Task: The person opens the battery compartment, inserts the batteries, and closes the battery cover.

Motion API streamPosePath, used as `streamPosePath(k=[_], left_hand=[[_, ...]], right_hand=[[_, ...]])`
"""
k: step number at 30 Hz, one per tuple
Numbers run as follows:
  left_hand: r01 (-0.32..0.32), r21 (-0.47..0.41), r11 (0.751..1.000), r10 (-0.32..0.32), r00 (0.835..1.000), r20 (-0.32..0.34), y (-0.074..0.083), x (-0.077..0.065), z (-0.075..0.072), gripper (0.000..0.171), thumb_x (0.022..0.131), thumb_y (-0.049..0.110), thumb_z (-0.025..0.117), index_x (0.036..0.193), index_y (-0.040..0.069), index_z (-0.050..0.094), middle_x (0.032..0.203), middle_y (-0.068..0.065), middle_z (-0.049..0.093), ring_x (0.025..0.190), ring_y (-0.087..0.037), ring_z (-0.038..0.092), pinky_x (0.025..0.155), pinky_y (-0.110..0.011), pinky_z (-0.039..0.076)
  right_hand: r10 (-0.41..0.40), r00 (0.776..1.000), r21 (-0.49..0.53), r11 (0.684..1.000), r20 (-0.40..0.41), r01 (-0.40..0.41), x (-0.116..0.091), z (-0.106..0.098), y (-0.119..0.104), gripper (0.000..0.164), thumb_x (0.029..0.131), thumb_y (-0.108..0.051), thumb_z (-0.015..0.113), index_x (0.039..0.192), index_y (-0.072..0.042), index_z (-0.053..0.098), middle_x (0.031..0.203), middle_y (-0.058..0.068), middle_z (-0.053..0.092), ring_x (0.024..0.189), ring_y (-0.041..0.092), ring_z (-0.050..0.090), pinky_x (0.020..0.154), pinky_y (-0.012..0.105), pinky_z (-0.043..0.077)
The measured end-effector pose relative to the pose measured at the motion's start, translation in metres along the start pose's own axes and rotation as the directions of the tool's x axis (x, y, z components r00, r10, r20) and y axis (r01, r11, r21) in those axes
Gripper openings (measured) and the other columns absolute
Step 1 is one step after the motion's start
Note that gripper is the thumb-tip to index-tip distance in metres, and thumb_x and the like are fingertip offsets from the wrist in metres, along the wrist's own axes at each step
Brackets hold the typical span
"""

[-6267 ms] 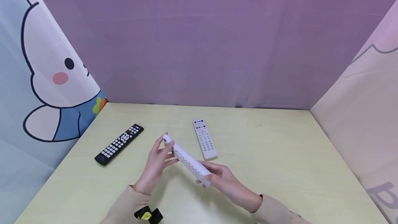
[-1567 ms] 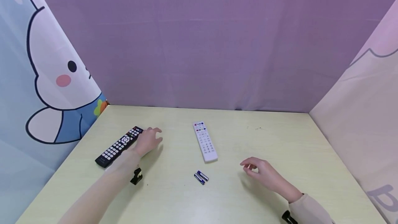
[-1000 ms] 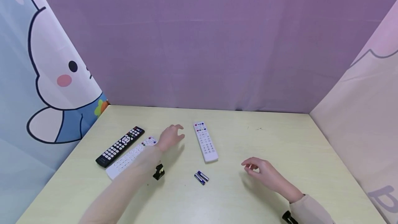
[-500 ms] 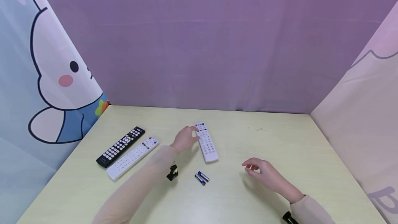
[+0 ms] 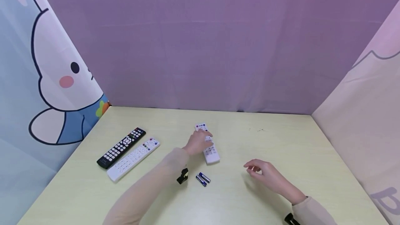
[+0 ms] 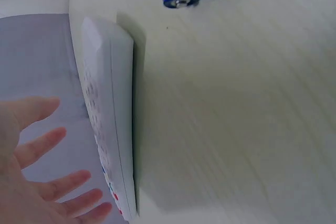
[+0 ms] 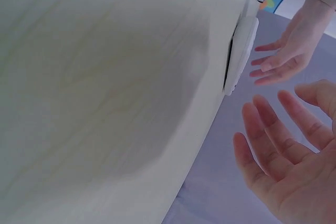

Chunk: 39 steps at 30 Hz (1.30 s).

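A white remote control [image 5: 211,156] lies buttons up near the middle of the table. My left hand [image 5: 197,141] hovers over it and covers its middle part in the head view. The left wrist view shows that hand's fingers [image 6: 47,142] spread, with a gap between them and the remote's side. To the right, my right hand [image 5: 264,173] hangs above the table, fingers loosely bent and holding nothing. Two blue-and-silver batteries [image 5: 203,178] lie side by side just in front of the remote.
On the left, a black remote [image 5: 121,148] and a second white remote [image 5: 133,159] lie slanted alongside each other. A purple cloth [image 5: 200,44] rises behind the table [image 5: 275,145]. Printed cloths stand at both sides.
The second white remote was held in both hands and now lies beside the black one. My left hand has moved right, over the middle remote. Batteries now show on the table.
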<state>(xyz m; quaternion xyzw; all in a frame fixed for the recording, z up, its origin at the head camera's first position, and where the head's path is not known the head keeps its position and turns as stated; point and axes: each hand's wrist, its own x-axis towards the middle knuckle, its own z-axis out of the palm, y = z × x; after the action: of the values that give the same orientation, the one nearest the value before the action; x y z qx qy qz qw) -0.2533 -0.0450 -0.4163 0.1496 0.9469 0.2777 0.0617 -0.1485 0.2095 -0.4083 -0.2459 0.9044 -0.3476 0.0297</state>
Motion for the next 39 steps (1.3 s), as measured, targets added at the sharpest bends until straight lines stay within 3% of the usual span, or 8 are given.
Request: streamPosePath(k=[6, 16, 21, 29, 34, 39], left_hand=[[-0.025, 0.106, 0.994, 0.02, 0.999, 0.045, 0.003, -0.001, 0.006, 0.037, 0.08, 0.029, 0.064, 0.115, 0.016, 0.058, 0.116, -0.017, 0.048, 0.106, -0.034, 0.045, 0.09, -0.048, 0.039], [-0.07, 0.151, 0.986, 0.049, 0.989, 0.14, 0.002, -0.005, 0.009, 0.036, 0.084, 0.034, 0.058, 0.116, 0.018, 0.058, 0.128, -0.016, 0.039, 0.116, -0.036, 0.035, 0.095, -0.049, 0.035], [-0.077, 0.141, 0.987, 0.058, 0.99, 0.132, -0.001, -0.005, 0.012, 0.034, 0.084, 0.035, 0.058, 0.113, 0.018, 0.059, 0.132, -0.018, 0.037, 0.119, -0.037, 0.033, 0.098, -0.049, 0.033], [-0.085, 0.151, 0.985, 0.07, 0.992, 0.103, -0.008, -0.005, 0.012, 0.024, 0.08, 0.031, 0.063, 0.096, 0.013, 0.061, 0.121, -0.017, 0.043, 0.112, -0.033, 0.038, 0.092, -0.043, 0.042], [-0.105, 0.144, 0.984, 0.087, 0.988, 0.128, -0.017, -0.007, 0.005, 0.02, 0.078, 0.023, 0.065, 0.094, 0.011, 0.062, 0.129, -0.018, 0.04, 0.123, -0.035, 0.031, 0.104, -0.045, 0.029], [-0.102, 0.084, 0.991, 0.088, 0.985, 0.148, -0.029, -0.011, -0.003, 0.019, 0.078, 0.018, 0.064, 0.096, 0.011, 0.063, 0.136, -0.017, 0.034, 0.128, -0.032, 0.027, 0.108, -0.042, 0.022]], right_hand=[[0.003, 1.0, 0.001, 1.0, 0.007, -0.003, -0.001, 0.0, 0.001, 0.016, 0.086, -0.011, 0.055, 0.099, -0.004, 0.062, 0.094, 0.006, 0.063, 0.076, 0.009, 0.055, 0.064, 0.022, 0.05], [0.025, 0.999, 0.0, 1.0, 0.036, -0.025, -0.001, -0.001, 0.0, 0.017, 0.086, -0.009, 0.054, 0.1, -0.004, 0.062, 0.096, 0.005, 0.063, 0.078, 0.008, 0.055, 0.065, 0.022, 0.05], [0.02, 0.999, 0.002, 1.0, 0.039, -0.02, 0.0, -0.001, -0.001, 0.016, 0.087, -0.011, 0.054, 0.1, -0.004, 0.062, 0.096, 0.006, 0.062, 0.077, 0.008, 0.055, 0.065, 0.022, 0.05], [0.0, 1.0, -0.002, 1.0, 0.031, 0.0, 0.0, -0.001, -0.002, 0.016, 0.087, -0.012, 0.054, 0.099, -0.004, 0.062, 0.095, 0.005, 0.063, 0.076, 0.008, 0.055, 0.064, 0.022, 0.05], [0.004, 0.999, -0.002, 1.0, 0.037, -0.004, 0.0, -0.001, -0.001, 0.016, 0.087, -0.011, 0.054, 0.099, -0.003, 0.062, 0.095, 0.006, 0.063, 0.076, 0.008, 0.055, 0.064, 0.022, 0.05], [0.024, 0.998, 0.0, 1.0, 0.057, -0.024, 0.0, 0.0, 0.0, 0.016, 0.087, -0.01, 0.054, 0.1, -0.004, 0.062, 0.096, 0.006, 0.063, 0.077, 0.007, 0.055, 0.064, 0.022, 0.05]])
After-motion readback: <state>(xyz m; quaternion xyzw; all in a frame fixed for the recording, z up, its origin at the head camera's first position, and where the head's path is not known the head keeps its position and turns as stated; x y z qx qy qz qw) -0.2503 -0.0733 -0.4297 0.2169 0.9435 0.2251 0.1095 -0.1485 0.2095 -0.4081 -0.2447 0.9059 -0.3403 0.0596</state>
